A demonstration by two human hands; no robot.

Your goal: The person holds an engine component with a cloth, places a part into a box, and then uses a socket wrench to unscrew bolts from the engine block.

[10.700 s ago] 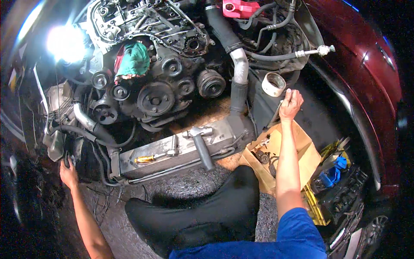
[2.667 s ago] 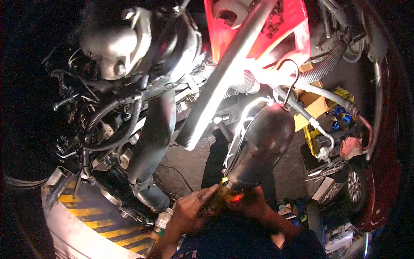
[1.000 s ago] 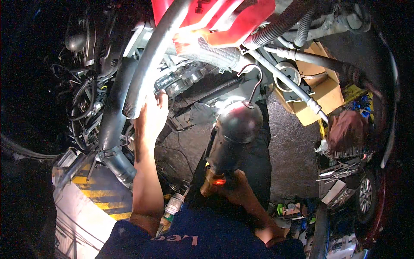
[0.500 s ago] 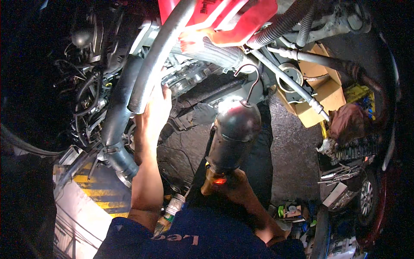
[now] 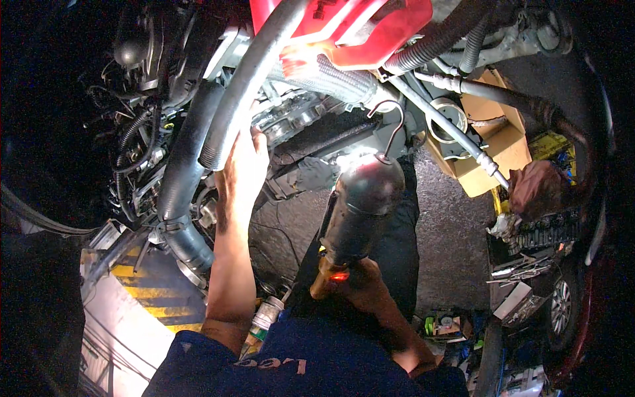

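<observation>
My left hand [image 5: 241, 169] reaches up into the engine bay beneath a pale pipe [image 5: 245, 83], fingers curled at brightly lit metal parts; what they grip is hidden. A black ribbed hose [image 5: 178, 172] runs left of it. My right hand [image 5: 354, 284] is low at the centre, wrapped round the shadowed handle of a dark cylindrical work lamp [image 5: 364, 208], which has a metal hook [image 5: 397, 126] on top and a small red glow at the handle.
A red plastic part [image 5: 377, 33] is at the top. At right are an open cardboard box [image 5: 496, 165], a reddish rag [image 5: 536, 188], tools [image 5: 522, 264] and a wheel [image 5: 561, 306]. At lower left lies a yellow-striped surface [image 5: 145, 291].
My left hand has left the lamp, where it was 2.7 seconds ago, and reached up into the engine; lately it has edged slightly right. My right hand stays on the lamp.
</observation>
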